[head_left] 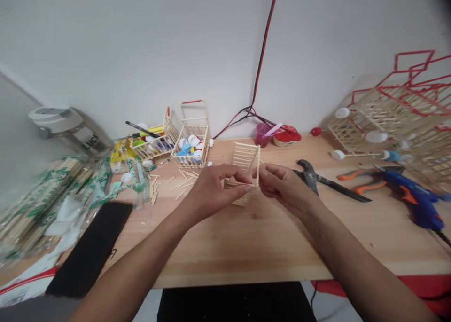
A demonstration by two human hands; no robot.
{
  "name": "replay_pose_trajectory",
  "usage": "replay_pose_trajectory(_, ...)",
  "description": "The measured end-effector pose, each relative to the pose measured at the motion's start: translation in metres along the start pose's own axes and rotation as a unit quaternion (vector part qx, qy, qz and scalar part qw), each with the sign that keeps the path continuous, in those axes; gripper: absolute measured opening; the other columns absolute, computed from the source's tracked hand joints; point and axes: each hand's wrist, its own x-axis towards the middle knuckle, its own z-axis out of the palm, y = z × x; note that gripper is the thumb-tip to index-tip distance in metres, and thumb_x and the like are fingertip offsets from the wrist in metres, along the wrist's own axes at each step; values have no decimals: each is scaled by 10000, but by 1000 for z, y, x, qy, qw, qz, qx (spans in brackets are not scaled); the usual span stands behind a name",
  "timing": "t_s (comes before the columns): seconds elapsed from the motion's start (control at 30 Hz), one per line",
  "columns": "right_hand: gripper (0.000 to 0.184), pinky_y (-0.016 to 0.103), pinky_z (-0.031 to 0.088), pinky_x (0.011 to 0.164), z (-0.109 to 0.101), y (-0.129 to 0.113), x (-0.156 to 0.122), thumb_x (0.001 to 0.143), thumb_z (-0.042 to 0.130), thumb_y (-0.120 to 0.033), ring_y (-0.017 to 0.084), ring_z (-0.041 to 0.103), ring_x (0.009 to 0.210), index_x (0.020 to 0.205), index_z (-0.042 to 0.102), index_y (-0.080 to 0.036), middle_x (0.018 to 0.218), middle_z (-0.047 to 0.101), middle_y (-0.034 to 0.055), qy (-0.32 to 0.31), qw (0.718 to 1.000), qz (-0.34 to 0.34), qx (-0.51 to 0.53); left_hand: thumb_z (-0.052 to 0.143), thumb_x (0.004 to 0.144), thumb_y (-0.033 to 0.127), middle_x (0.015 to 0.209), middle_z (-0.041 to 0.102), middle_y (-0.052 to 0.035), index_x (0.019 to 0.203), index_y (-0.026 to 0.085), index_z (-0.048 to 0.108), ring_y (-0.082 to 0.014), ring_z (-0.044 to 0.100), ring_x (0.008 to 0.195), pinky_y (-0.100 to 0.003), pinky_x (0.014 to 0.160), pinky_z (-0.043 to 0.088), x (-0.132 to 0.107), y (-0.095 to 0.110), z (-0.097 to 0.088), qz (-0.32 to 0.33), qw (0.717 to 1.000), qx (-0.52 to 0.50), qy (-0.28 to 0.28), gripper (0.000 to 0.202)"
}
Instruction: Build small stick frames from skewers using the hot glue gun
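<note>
The left hand [218, 185] pinches the stick frame [244, 155] low down, the right hand [282, 183] pinches its upright stick [258, 164], likely for steadiness; all this well left of the glue gun [412, 197]!

- The left hand [214, 190] was bare, fingers and thumb uncovered.
- The right hand [283, 186] was likewise bare to the wrist.
- The left forearm [151, 254] and right forearm [348, 247] were uncovered as far as the view reached, each tapering toward the wrist.
- Plain black fabric [236, 305], apparently lap clothing, bore a few pale specks; its cut was indistinct.
</note>
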Motion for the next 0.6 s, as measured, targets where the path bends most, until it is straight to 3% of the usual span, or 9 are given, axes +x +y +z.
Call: replay_pose_trajectory(0.6, 367, 255, 129, 480, 0, 2, 2, 769, 683, -455, 57, 216, 491, 651, 474, -178, 552, 293, -70, -17, 1000, -2, 17, 645, 794, 249, 832, 710, -12, 783, 178, 697, -143, 628, 799, -266, 749, 448, 0, -2, 1, 6, 1000, -10, 1, 89)
